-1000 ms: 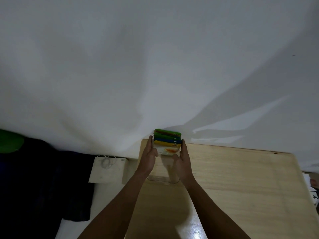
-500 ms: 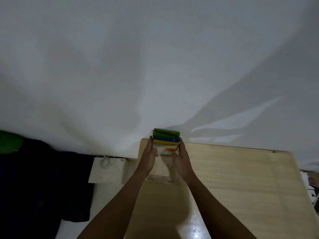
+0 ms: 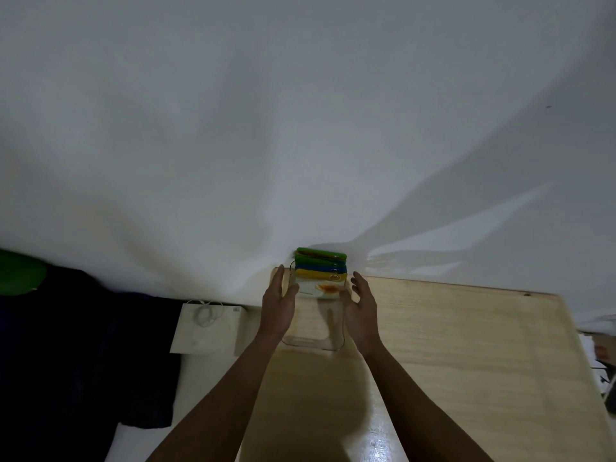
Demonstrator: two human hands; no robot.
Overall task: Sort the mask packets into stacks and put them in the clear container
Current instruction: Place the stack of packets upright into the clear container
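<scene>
**Packets standing in the box, both hands flanking it**

The left hand (image 3: 278, 303) sits flat against the left wall of the clear, rounded-corner plastic container (image 3: 313, 341), fingers straight and spread, thumb reaching in toward the front packet. It grips nothing; it looks like a steadying palm. Across the box, the right hand (image 3: 361, 306) hangs just off the right wall, fingers loosely fanned and apart, also closed on nothing. Whether its palm actually touches the plastic, I can't tell from this angle.

Between the two hands, at the far end of the container, stands the stack of mask packets (image 3: 320, 273): a white packet with an orange print facing the camera, then yellow, blue and green edges fanned behind it, upright and leaning slightly away. My read: they are packed on edge so the colours stay grouped, and the hands bracket the box to stop it sliding.

The container sits at the far left corner of the pale wooden table (image 3: 466, 345), tight to the white wall (image 3: 300, 128) behind it. Left of the container, lower down, lies a white box with a coiled white cable (image 3: 203, 323).

The near half of the container looks empty, so there is room for more.
</scene>
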